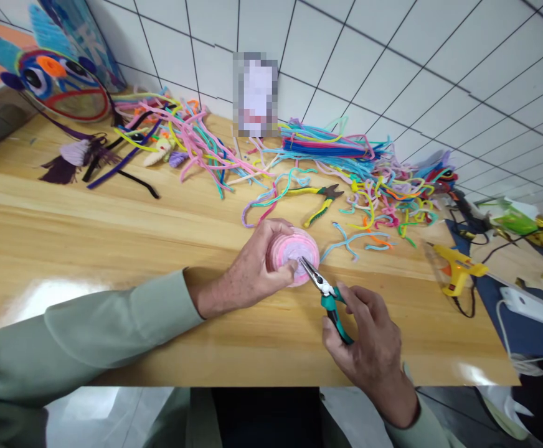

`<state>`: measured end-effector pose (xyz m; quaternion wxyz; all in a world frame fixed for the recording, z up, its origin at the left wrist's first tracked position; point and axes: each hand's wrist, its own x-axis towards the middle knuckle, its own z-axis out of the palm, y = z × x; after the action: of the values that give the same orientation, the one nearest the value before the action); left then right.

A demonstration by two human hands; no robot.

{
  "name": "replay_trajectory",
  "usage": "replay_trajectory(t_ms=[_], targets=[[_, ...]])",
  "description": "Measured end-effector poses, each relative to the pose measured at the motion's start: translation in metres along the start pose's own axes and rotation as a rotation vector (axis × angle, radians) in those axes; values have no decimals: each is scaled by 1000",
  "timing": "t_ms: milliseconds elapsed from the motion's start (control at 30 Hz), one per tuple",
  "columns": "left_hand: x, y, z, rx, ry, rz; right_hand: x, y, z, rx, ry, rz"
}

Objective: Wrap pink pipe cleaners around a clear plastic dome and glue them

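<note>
Above the table [136, 236], the left sleeve [126, 320] is long, plain and roomy, in muted grey-green, softly creased, with a straight-edged cuff [187, 298]; past the table's near edge, the right sleeve [424, 430] shows the same colour. The fingers [358, 306] over the table are bare

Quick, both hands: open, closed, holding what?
Left hand: closed, holding the pink coil.
Right hand: closed on the green-handled pliers, their tips at the coil's middle.

Open tabletop [89, 227] leftward, yellow cutters [330, 192] an obstacle beyond pink coil [294, 243]
</note>
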<state>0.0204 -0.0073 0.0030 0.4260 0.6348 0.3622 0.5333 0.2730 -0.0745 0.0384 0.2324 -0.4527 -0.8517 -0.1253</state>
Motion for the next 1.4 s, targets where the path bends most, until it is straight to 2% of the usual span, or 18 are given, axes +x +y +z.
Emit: replay_trajectory(t_ms=[567, 1400], targets=[[1, -1, 3, -17, 25, 55, 1, -1, -1, -3, 15, -11], [1, -2, 0, -15, 7, 16, 1, -1, 0, 9, 14, -4]])
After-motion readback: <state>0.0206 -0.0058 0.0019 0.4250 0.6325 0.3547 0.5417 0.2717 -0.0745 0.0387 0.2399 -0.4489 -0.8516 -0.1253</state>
